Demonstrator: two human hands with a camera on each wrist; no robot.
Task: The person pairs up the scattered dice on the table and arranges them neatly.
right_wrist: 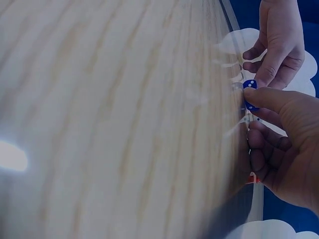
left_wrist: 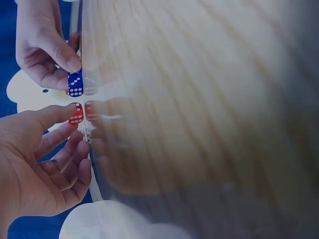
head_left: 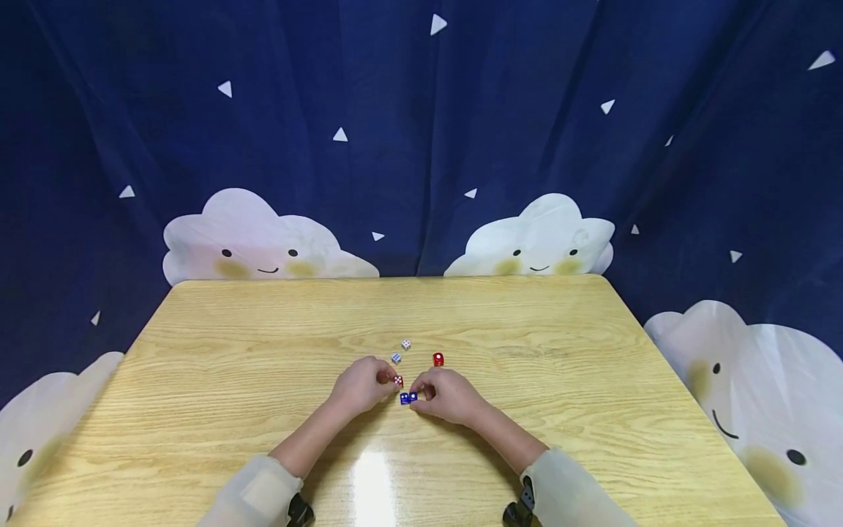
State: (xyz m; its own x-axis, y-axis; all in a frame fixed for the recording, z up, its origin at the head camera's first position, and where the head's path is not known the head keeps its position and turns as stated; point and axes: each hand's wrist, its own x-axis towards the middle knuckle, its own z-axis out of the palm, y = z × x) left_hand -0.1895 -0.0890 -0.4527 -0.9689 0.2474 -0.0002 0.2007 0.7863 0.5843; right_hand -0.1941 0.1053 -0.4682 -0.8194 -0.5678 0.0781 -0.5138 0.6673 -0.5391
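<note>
My left hand (head_left: 358, 384) pinches a red die (head_left: 398, 380) with white pips between thumb and index finger, the other fingers loosely bent in the left wrist view. Just to its right, my right hand (head_left: 449, 395) holds a blue die (head_left: 413, 397) by thumb and fingertips, low at the table top. A second blue die (head_left: 405, 399) sits side by side with it, on the left. From the left wrist view, the held red die (left_wrist: 76, 113) appears close to the blue die (left_wrist: 75, 83) under my right fingertips.
Two white dice (head_left: 405, 344) lie behind my left hand on the wooden table (head_left: 263, 322). Another red die (head_left: 437, 359) rests behind my right hand. A dark blue curtain (head_left: 395, 88) with clouds and white triangles surrounds the table's back and sides.
</note>
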